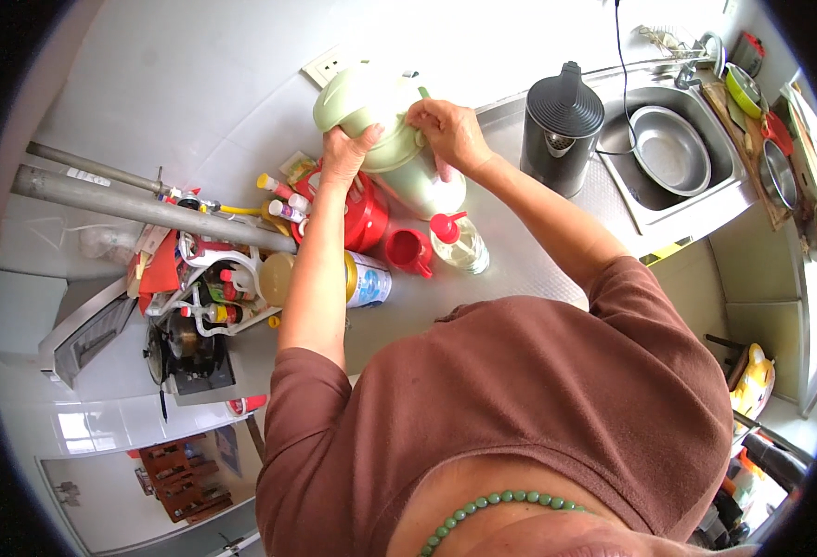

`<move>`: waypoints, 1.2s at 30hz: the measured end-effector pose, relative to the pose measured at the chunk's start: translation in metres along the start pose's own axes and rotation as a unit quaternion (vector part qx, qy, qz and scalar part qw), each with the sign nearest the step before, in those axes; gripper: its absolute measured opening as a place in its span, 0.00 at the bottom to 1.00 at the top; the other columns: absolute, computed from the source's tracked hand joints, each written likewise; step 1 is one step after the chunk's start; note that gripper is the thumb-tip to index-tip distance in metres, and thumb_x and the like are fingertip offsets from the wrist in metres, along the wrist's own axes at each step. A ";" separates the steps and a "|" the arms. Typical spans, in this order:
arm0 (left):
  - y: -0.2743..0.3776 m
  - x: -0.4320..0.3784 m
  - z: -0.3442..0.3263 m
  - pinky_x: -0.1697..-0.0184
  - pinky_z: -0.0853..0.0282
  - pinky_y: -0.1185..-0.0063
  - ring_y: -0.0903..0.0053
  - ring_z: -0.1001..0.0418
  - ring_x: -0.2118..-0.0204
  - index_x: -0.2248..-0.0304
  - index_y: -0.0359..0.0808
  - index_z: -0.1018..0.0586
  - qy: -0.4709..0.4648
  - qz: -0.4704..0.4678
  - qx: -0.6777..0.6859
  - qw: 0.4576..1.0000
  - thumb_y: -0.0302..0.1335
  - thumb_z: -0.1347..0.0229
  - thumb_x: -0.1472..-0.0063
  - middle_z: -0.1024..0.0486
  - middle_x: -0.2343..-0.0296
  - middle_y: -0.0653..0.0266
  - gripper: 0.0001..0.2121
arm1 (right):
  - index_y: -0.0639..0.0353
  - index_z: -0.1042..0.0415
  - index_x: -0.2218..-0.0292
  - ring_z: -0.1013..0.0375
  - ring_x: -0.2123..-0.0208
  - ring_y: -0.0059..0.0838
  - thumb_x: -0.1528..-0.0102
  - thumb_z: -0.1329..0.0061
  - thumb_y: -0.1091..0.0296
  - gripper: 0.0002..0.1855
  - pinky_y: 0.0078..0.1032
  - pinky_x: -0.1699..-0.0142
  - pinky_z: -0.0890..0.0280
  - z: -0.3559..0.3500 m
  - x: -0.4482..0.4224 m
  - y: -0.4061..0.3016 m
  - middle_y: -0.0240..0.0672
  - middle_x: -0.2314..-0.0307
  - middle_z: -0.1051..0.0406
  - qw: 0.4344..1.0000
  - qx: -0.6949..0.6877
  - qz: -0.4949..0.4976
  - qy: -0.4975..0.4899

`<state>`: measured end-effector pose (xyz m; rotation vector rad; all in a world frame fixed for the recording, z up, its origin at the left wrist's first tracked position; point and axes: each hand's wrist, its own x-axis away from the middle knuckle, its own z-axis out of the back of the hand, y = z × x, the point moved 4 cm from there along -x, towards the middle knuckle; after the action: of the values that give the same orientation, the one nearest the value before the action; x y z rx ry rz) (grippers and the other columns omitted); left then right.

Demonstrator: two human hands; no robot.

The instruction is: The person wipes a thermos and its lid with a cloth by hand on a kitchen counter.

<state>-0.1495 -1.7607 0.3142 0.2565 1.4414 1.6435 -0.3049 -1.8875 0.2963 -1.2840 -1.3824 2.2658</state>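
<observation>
A pale green lidded plastic jug (398,157) stands against the wall on the metal counter. My left hand (347,154) grips the left side of its rounded lid (367,101), thumb lying across the rim. At the lid's right edge, my right hand (450,132) has its fingers bent and pinched against the rim; what exactly they hold is hidden. Close in front of the jug are a pump bottle (461,245) with a red top and a red plastic mug (408,250). A red container (365,214) sits behind my left forearm.
A black electric kettle (563,132) stands right of my right forearm, beside a sink (732,163) holding a metal basin (669,150). At left are a tin (369,280), a rack of bottles (241,306) and a grey pipe (144,205). A black cord (621,63) hangs over the sink's edge.
</observation>
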 end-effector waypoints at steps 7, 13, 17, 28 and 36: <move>0.005 0.004 -0.002 0.52 0.33 0.75 0.73 0.29 0.58 0.54 0.32 0.28 -0.014 0.015 0.021 1.000 0.39 0.34 0.55 0.27 0.61 0.62 0.30 | 0.61 0.25 0.66 0.26 0.70 0.18 0.47 0.50 0.69 0.08 0.19 0.62 0.32 0.010 -0.051 0.021 0.33 0.73 0.23 0.992 -0.101 -0.067 0.040; 0.002 0.001 -0.003 0.52 0.33 0.74 0.74 0.29 0.57 0.54 0.32 0.29 -0.012 0.018 0.029 0.999 0.38 0.34 0.55 0.27 0.60 0.62 0.31 | 0.58 0.24 0.65 0.25 0.67 0.23 0.47 0.50 0.66 0.09 0.20 0.58 0.32 -0.019 -0.083 0.035 0.32 0.71 0.23 0.993 -0.001 -0.092 -0.079; 0.005 0.005 -0.002 0.51 0.34 0.74 0.74 0.30 0.56 0.53 0.33 0.29 -0.007 0.008 0.023 1.000 0.37 0.34 0.56 0.27 0.59 0.62 0.31 | 0.57 0.23 0.67 0.23 0.72 0.30 0.47 0.51 0.71 0.06 0.25 0.62 0.31 -0.019 -0.063 0.022 0.38 0.73 0.24 0.999 0.046 -0.027 -0.007; -0.001 0.002 0.000 0.51 0.34 0.74 0.73 0.31 0.55 0.52 0.34 0.30 -0.019 0.002 0.020 1.000 0.39 0.34 0.55 0.28 0.58 0.61 0.31 | 0.59 0.25 0.68 0.26 0.66 0.39 0.50 0.52 0.77 0.07 0.28 0.59 0.31 0.002 -0.005 -0.001 0.40 0.71 0.26 0.995 0.020 0.078 -0.053; -0.001 0.001 -0.003 0.49 0.36 0.74 0.73 0.31 0.54 0.51 0.32 0.31 -0.025 -0.008 0.044 0.999 0.41 0.34 0.55 0.29 0.57 0.61 0.34 | 0.58 0.23 0.62 0.24 0.65 0.31 0.44 0.54 0.68 0.10 0.24 0.56 0.32 -0.012 -0.068 0.026 0.40 0.66 0.24 0.995 -0.015 -0.074 -0.063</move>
<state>-0.1517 -1.7627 0.3123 0.3329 1.4771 1.5516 -0.2481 -1.9316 0.3126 -1.0251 -1.5059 2.2669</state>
